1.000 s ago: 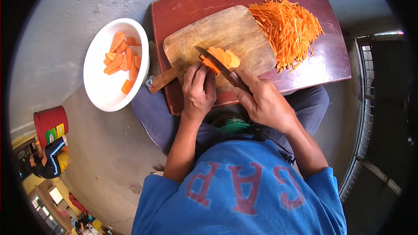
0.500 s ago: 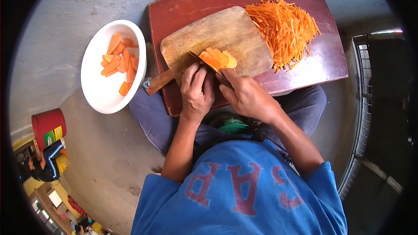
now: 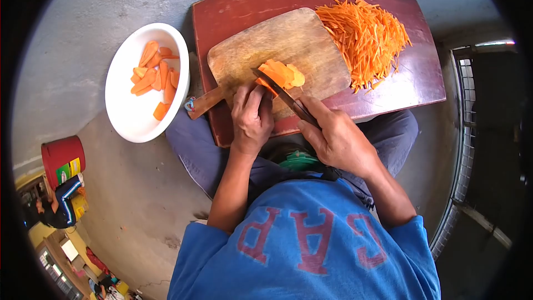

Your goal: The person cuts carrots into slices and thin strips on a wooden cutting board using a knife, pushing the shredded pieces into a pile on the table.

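My right hand (image 3: 337, 136) is wrapped round the dark handle of a knife (image 3: 288, 101), whose blade points up and left across the wooden cutting board (image 3: 266, 36). Against the blade, on its far side, lie thin carrot slices (image 3: 284, 74) in an overlapping pile. My left hand (image 3: 252, 112) rests at the near edge of the board with curled fingers, pressing a piece of carrot (image 3: 268, 85) beside the blade; most of that piece is hidden. To the right of the board is a heap of carrot strips (image 3: 369, 39).
The board lies on a red wooden table (image 3: 411, 69). Left of it stands a white basin (image 3: 125, 100) with several carrot pieces (image 3: 152, 75). A red bucket (image 3: 60, 158) and another person (image 3: 61, 205) are at the far left. A metal grille (image 3: 465, 128) stands right.
My right hand has drawn the knife back toward me and to the right, showing more of the blade and handle. My left hand stays nearly in place.
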A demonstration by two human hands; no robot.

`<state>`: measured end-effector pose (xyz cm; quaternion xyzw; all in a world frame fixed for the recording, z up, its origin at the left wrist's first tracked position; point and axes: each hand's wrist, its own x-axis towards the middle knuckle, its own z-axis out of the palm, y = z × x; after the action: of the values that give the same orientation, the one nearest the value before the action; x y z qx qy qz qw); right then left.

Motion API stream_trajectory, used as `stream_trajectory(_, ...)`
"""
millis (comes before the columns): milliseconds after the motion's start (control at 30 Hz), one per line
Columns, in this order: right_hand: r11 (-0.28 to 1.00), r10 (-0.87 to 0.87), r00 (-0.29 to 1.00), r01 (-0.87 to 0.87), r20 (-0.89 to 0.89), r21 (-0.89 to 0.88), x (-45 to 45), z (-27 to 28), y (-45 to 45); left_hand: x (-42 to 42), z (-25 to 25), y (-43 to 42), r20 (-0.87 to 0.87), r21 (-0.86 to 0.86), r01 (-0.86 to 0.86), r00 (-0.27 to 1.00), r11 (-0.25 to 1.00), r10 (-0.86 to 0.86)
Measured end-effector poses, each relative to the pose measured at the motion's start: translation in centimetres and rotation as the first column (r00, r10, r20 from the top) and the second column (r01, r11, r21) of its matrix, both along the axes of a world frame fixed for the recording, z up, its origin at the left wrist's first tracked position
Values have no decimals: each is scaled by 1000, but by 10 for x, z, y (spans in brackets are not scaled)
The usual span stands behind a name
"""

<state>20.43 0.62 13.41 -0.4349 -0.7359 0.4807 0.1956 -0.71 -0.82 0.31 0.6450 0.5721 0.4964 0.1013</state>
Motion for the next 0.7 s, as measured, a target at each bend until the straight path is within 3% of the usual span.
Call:
stream_trajectory(400, 999, 32, 999, -32, 37, -3, 0, 0, -5, -2, -4, 2, 43, 12, 10, 999, 1000, -11)
stream_trajectory(500, 999, 33, 997, -35, 64, 27, -7, -14, 2, -3, -6, 2, 54, 18, 16, 998, 1000, -17)
stream_trajectory(600, 984, 68, 997, -60, -41, 169, -24, -59, 22, -5, -8, 3, 36, 33, 7, 999, 999, -8)
stream_trajectory(700, 976, 86, 994, -70, -67, 206, -37, -63, 41, -4, -6, 0, 39, 26, -3, 999, 1000, 2)
